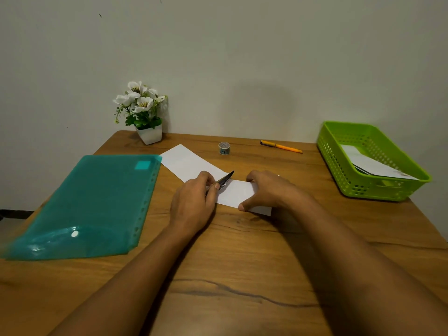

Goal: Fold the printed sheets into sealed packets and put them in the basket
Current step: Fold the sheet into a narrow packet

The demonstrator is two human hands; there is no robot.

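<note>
1. 2 hands work at the centre of the frame. The left hand [194, 202] pinches a thin dark tool [225, 179] between thumb and fingers, with its tip lying on the white sheet [186, 163]. I cannot tell if it is closed scissors or a blade. The right hand [269, 190] grasps nothing. It presses the lower right end of the sheet flat, with its thumb on the near edge.
2. The sheet lies slanted, from upper left of centre down to under the right hand. It looks folded, and it is not yet sealed.
3. Risk 1: the tool tip is near the right fingers, so a slip could probably nick them.
4. Risk 2: too much pressure may tear or cut the paper instead of creasing it.
5. Risk 3: if the right hand lifts, the smooth sheet may slide and the crease would go crooked.
6. The tape roll [224, 148] and the orange pen [281, 146] lie above the hands, well apart from the sheet.
7. The green basket [344, 175] stands at the right edge with white packets [371, 163] inside.
8. A teal folder [89, 202] covers the left side, and a flower pot [149, 134] stands at upper left.
9. The wooden table [242, 263] is smooth, and a plain pale wall [242, 57] fills the upper half.
</note>
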